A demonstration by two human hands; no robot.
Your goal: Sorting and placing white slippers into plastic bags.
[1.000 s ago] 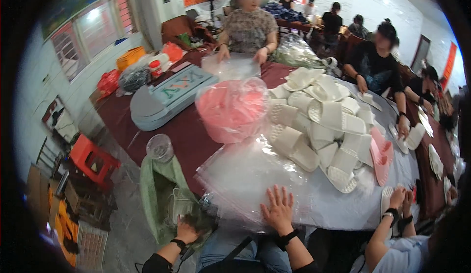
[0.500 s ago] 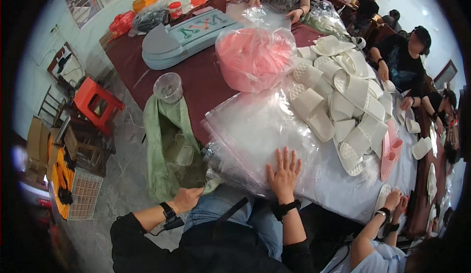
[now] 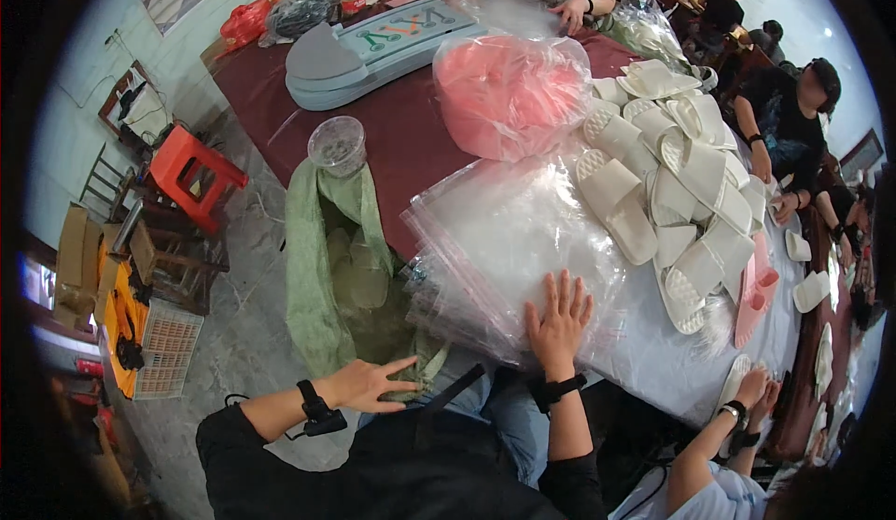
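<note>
Clear plastic bags (image 3: 499, 245) spread in a loose, flat stack at the near edge of the table (image 3: 401, 151), just left of the piled white slippers (image 3: 695, 179), under the right hand (image 3: 558, 322), flat on the near right part with fingers spread and nothing gripped. Farther left, over the near rim of the green sack (image 3: 313, 268), the left hand (image 3: 362, 387), fingers apart, apparently empty, contact with the sack impossible to tell. Probably a steadying step, with any next move on the stack calling for a careful pinch to part one slippery layer.
</note>
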